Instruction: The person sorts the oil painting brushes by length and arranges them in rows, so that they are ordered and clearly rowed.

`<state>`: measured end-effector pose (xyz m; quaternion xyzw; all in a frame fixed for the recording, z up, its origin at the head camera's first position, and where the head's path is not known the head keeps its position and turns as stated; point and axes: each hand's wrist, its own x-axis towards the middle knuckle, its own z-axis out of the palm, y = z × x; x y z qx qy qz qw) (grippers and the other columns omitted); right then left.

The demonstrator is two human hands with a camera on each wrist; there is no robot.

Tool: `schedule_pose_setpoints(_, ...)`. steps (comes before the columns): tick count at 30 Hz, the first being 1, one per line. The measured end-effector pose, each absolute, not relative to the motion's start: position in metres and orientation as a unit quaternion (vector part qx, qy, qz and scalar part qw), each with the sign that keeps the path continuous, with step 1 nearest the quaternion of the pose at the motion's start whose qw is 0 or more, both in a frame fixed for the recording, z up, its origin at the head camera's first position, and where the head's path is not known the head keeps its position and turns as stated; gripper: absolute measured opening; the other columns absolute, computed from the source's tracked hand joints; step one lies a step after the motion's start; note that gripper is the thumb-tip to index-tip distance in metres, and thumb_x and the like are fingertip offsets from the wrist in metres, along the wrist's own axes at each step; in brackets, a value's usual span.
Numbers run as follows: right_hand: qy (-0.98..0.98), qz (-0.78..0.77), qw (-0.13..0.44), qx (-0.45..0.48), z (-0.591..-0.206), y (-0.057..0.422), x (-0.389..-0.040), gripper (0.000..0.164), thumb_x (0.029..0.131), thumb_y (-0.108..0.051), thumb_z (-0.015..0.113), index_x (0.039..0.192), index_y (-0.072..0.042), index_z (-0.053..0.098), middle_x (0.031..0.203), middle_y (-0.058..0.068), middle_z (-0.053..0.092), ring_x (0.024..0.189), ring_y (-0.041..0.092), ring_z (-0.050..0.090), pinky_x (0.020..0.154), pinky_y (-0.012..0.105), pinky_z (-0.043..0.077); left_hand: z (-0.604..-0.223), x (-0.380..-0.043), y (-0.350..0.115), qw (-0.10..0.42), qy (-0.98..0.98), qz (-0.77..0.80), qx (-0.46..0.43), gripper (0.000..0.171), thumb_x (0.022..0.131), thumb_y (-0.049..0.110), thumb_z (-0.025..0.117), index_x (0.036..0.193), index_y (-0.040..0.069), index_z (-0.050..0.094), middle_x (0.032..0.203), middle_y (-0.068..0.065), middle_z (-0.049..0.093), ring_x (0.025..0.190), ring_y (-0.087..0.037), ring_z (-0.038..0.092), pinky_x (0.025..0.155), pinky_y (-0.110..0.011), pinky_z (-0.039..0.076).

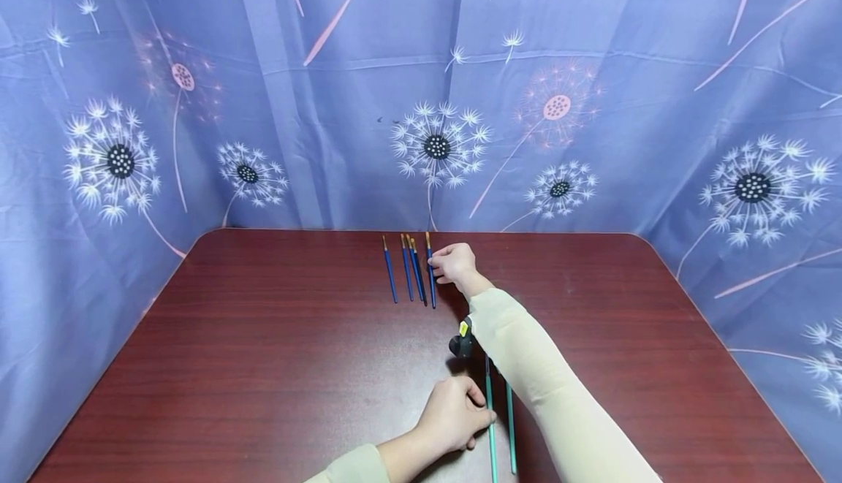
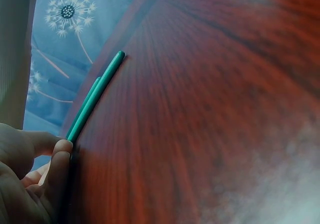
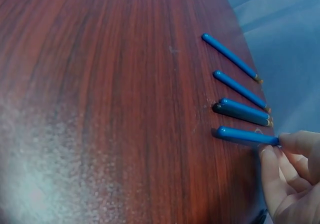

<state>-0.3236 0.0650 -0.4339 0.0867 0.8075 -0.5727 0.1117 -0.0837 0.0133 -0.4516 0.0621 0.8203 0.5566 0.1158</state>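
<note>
Near the back of the table, my right hand (image 1: 455,262) pinches a blue paintbrush (image 1: 432,289) between thumb and fingers, close to its bristle end. The same brush (image 3: 245,135) shows in the right wrist view with its rounded handle end pointing away from the hand. Several more blue paintbrushes (image 1: 390,275) lie to its left, bristles toward the curtain; two of them lie against each other. Nearer the front, my left hand (image 1: 454,416) pinches a slim green paintbrush (image 1: 492,446). A second green paintbrush (image 1: 511,432) lies just right of it. My right sleeve hides their upper ends.
The dark red wooden table (image 1: 263,351) has a patterned blue curtain (image 1: 342,139) along its back and sides. A black wrist camera (image 1: 462,338) hangs below my right sleeve (image 1: 539,366), which crosses above the green brushes.
</note>
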Motion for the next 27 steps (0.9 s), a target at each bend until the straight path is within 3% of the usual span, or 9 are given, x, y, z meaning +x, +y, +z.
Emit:
schedule_pose_setpoints(9,0.806,-0.574,0.11,0.095,-0.436,0.066,-0.324,0.008,0.085,-0.004,0.065,0.091,0.001,0.067,0.088,0.015,0.073,0.066,0.02,0.07,0.056,0.034,0.058,-0.452,-0.082,0.014,0.115,0.817,0.56,0.068,0.02,0.075,0.009,0.074,0.075,0.009,0.054,0.044,0.01,0.05,0.028,0.001,0.04,0.033,-0.02,0.035)
schedule_pose_setpoints(16,0.802,-0.581,0.113,0.085,-0.436,0.069,-0.318,0.015,0.087,-0.007,0.064,0.099,0.001,0.067,0.099,0.019,0.071,0.074,0.022,0.072,0.061,0.033,0.059,-0.452,-0.081,0.015,0.115,0.819,0.558,0.064,0.021,0.074,0.01,0.075,0.075,0.01,0.054,0.045,0.009,0.051,0.028,0.001,0.04,0.032,-0.019,0.035)
schedule_pose_setpoints(27,0.802,-0.584,0.109,0.066,-0.433,0.073,-0.312,0.015,0.087,-0.008,0.063,0.098,0.001,0.068,0.099,0.017,0.072,0.065,0.015,0.069,0.057,0.03,0.057,-0.452,-0.083,0.013,0.117,0.819,0.559,0.059,0.021,0.074,0.01,0.076,0.075,0.009,0.054,0.047,0.007,0.052,0.028,0.0,0.042,0.033,-0.019,0.036)
